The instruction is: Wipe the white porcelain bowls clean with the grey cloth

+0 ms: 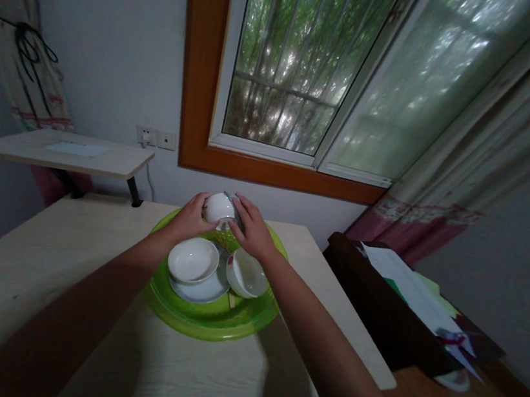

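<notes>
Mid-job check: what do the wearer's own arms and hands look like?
Both the left forearm and right forearm are bare, with no sleeve, watch or bracelet showing. The left hand and right hand are ungloved; rings are too small to rule out.

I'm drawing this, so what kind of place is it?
Probably a room in a home: there are curtains, a window, and bowls in a green basin on a table.

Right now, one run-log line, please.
left hand: gripping white bowl | right hand: gripping same bowl | green basin below: two other bowls, plate
</notes>
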The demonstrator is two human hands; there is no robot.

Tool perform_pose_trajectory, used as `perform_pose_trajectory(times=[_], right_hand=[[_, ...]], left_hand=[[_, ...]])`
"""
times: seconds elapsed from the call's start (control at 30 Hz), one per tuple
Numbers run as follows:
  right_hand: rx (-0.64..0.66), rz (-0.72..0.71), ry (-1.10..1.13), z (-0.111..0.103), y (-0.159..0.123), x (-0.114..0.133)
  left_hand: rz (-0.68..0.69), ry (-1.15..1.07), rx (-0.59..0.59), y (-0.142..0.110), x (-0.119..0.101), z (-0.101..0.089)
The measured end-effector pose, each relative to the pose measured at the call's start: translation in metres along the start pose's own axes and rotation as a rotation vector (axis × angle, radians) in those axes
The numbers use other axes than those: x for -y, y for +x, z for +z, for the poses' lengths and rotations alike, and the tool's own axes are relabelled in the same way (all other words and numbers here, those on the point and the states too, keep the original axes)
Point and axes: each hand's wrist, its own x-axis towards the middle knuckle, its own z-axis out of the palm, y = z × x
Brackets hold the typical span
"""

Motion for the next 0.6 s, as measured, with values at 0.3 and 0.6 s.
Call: perform_pose_trajectory(times=[0.3, 0.6], right_hand=[[0.063, -0.057, -0.019, -0.004, 0.004, 0.014], [0.019, 0.191, 0.025, 0.005, -0.003, -0.007]], left_hand=[[-0.023, 0.034, -0.046, 0.002, 0.001, 0.0], [-0.087, 0.008, -0.067, 0.003, 0.001, -0.003]])
